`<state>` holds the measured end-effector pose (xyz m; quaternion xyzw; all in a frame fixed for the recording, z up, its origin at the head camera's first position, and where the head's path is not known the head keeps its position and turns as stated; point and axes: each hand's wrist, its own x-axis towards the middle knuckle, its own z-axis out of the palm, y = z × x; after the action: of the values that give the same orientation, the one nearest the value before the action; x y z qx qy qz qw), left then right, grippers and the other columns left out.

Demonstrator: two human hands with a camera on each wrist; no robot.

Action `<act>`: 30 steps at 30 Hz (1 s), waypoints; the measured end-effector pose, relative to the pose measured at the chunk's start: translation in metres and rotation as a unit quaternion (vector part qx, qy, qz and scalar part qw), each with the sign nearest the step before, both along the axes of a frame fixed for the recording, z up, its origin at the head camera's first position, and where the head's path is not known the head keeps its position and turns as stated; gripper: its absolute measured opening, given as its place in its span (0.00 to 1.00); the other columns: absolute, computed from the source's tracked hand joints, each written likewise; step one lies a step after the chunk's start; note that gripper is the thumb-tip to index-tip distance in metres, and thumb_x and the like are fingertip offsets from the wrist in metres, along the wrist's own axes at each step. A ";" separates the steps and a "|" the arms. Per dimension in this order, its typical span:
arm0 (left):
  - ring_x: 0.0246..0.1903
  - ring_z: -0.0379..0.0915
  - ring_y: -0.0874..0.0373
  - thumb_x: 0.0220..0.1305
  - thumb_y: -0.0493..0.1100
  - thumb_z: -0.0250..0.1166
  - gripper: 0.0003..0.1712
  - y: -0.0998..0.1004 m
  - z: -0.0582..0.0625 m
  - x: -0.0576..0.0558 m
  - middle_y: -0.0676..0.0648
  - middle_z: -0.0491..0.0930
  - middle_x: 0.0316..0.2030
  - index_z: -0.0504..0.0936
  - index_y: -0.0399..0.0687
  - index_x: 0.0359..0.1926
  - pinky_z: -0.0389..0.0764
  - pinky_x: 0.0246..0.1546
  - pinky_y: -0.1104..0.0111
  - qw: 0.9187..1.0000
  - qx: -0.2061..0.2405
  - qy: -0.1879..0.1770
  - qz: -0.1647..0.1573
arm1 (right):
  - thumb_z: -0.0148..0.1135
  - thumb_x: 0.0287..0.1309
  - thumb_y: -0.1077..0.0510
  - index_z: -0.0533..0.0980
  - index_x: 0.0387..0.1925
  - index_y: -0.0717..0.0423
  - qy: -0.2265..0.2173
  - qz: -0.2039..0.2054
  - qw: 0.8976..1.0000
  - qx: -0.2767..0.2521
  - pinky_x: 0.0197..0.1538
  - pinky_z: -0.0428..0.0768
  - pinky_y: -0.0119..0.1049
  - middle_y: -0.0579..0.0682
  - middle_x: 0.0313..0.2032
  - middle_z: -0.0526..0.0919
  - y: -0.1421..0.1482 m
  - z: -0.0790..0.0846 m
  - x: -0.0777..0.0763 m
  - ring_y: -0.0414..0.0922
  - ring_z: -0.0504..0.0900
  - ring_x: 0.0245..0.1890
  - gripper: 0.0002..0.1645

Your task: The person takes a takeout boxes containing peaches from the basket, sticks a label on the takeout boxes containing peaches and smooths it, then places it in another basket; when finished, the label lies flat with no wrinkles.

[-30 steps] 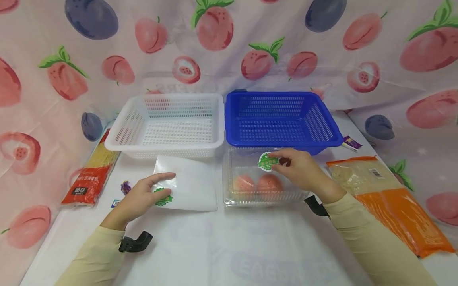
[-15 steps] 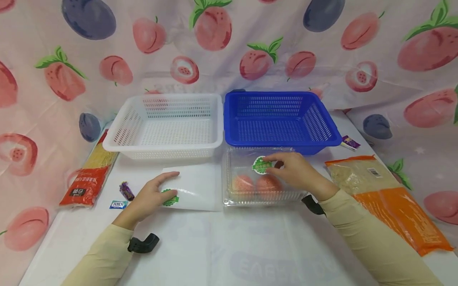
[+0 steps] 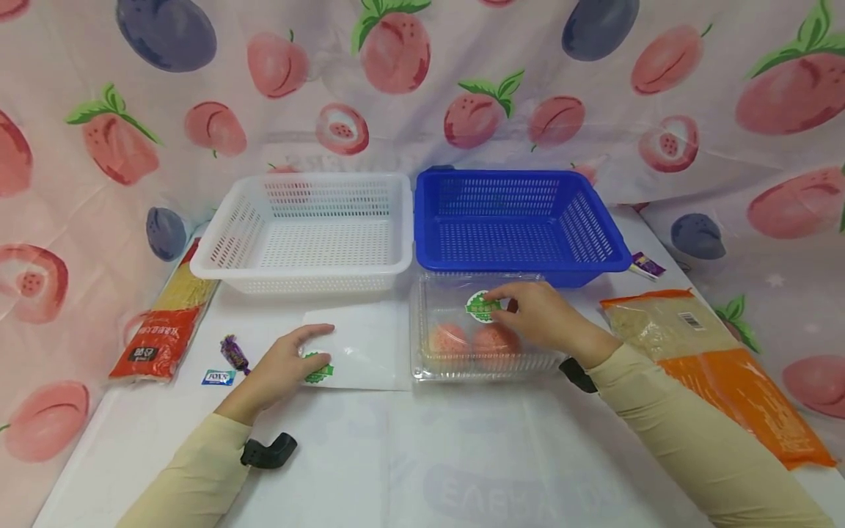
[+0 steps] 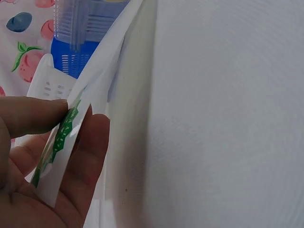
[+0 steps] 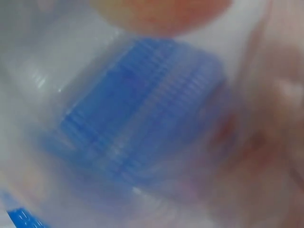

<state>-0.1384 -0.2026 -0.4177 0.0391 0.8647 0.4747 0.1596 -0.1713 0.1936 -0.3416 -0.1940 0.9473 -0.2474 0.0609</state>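
My left hand point(image 3: 277, 370) pinches the left edge of a white sticker sheet point(image 3: 363, 345) between thumb and fingers. On that edge a green sticker point(image 4: 65, 130) shows beside the thumb. My right hand point(image 3: 548, 315) pinches a round green-and-white sticker point(image 3: 480, 306) by its right side, over the lid of a clear plastic clamshell box point(image 3: 439, 293). Inside the box sit two peaches, one paler point(image 3: 449, 341) and one redder point(image 3: 496, 343). The right wrist view is blurred, with one peach point(image 5: 161, 14) at its top and blue seen through clear plastic.
Behind stand a white basket point(image 3: 304, 277) and a blue basket point(image 3: 521, 264), side by side. A red noodle packet point(image 3: 158, 330) and two small wrapped candies point(image 3: 234, 353) lie left. At right are an orange bag point(image 3: 726, 374) and a purple wrapper point(image 3: 647, 265).
The sheet and left hand have shifted right, uncovering the blue candy. My right hand has brought the round sticker slightly left and nearer over the box lid, then nearly stopped.
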 end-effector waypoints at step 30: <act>0.74 0.42 0.36 0.69 0.44 0.64 0.32 0.003 -0.003 -0.002 0.35 0.56 0.74 0.68 0.48 0.72 0.45 0.70 0.38 1.000 -0.019 -0.017 0.000 | 0.65 0.57 0.65 0.83 0.49 0.61 0.109 0.048 0.993 0.013 0.53 0.74 0.54 0.53 0.43 0.83 -0.006 -0.007 0.000 0.54 0.79 0.47 0.16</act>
<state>-0.1399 -0.2000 -0.4209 0.0275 0.8707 0.4588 0.1750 -0.1717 0.1871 -0.3487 -0.2638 0.9411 -0.2093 -0.0286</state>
